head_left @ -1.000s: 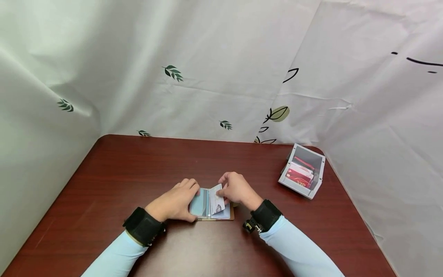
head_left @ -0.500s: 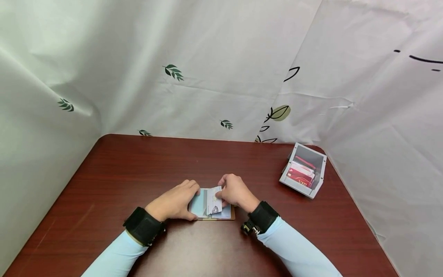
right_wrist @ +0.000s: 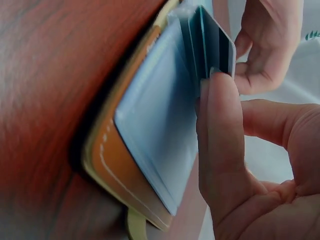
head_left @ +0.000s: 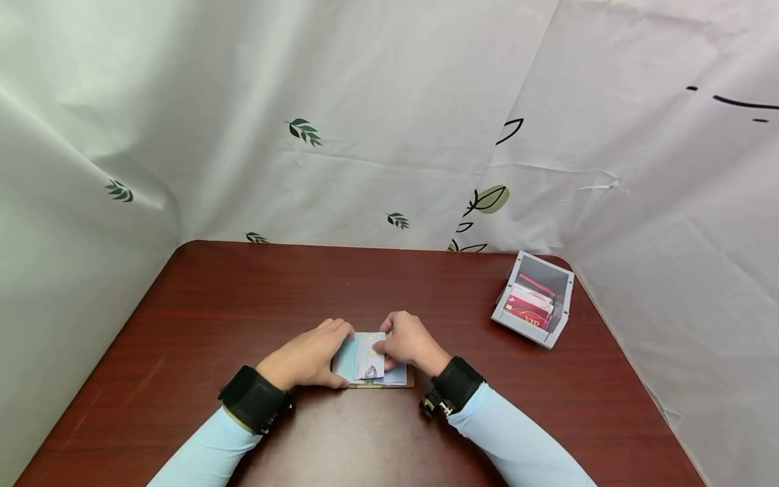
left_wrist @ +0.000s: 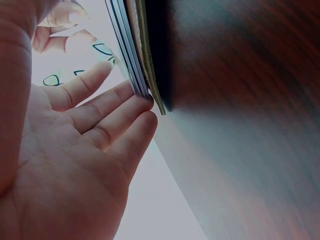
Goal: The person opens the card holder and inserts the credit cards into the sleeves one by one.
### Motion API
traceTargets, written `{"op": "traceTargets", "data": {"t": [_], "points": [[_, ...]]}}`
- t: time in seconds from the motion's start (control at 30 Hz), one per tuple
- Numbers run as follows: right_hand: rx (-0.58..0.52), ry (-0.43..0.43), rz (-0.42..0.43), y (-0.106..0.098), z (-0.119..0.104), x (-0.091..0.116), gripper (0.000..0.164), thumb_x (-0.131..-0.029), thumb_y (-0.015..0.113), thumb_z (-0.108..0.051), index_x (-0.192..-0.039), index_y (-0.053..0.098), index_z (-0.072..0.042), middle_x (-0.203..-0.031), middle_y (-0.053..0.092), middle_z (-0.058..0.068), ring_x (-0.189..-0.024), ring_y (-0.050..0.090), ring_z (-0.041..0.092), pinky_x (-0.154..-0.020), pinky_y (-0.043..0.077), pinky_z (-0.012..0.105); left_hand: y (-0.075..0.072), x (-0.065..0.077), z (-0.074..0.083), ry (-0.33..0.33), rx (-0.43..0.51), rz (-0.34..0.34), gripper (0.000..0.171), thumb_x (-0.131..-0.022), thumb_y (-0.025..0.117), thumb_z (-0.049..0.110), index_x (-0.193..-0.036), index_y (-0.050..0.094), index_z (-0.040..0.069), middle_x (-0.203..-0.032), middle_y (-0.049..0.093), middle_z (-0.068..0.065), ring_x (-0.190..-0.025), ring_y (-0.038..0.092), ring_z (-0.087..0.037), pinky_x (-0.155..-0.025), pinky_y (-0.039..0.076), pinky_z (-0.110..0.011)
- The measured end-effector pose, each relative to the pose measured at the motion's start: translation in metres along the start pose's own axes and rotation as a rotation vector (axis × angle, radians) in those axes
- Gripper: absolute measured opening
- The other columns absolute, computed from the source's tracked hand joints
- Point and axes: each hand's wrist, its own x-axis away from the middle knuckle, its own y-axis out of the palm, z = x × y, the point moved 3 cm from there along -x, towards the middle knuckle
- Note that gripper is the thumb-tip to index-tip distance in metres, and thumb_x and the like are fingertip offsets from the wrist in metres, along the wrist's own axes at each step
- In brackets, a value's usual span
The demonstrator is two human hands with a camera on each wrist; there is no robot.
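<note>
A small card holder (head_left: 398, 379) lies spread on the table, with clear plastic pages and a stitched brown cover (right_wrist: 107, 150) that shows in the right wrist view. My left hand (head_left: 310, 353) grips its left side, thumb at the near edge and fingers at the far edge. In the left wrist view, those fingers touch the stacked page edges (left_wrist: 127, 50). With thumb and fingers, my right hand (head_left: 410, 343) pinches a page with a pale printed card (head_left: 369, 355), partly turned to the left. Bluish pages lie flat beneath it on the right half.
A grey open-topped box (head_left: 560, 291) sits at the table's back right corner. Inside it stand several cards, including a red card (head_left: 527, 312) marked VIP. White printed cloth (head_left: 365, 135) hangs behind the brown table (head_left: 262, 284). A strap (right_wrist: 136, 224) sticks out from the cover.
My right hand has moved slightly left, carrying the pinched page over toward the left half of the card holder. My left hand has stayed in place.
</note>
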Motion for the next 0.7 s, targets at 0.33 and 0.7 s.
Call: {"op": "traceTargets", "data": {"t": [0.33,0.7], "points": [[-0.110,-0.031,0.000,0.009,0.003,-0.005,0.019,-0.088,0.078,-0.007,-0.104,0.071,0.000,-0.063,0.066,0.007,-0.048,0.067,0.014,-0.048,0.054,0.026,0.001,-0.001,0.001,-0.005,0.004,-0.002,0.074,-0.070,0.093,0.038,-0.124,0.055,0.008,-0.114,0.057,0.000,-0.103,0.051,-0.014,-0.086,0.052,-0.032],[-0.145,-0.079,0.003,0.014,-0.001,-0.008,0.017,-0.092,0.070,0.000,-0.108,0.066,0.002,-0.074,0.072,0.013,-0.056,0.073,0.023,-0.051,0.053,0.025,0.003,-0.005,0.002,0.005,-0.015,0.002,0.074,-0.068,0.094,0.039,-0.124,0.057,0.009,-0.117,0.059,0.000,-0.105,0.052,-0.013,-0.088,0.052,-0.033]]}}
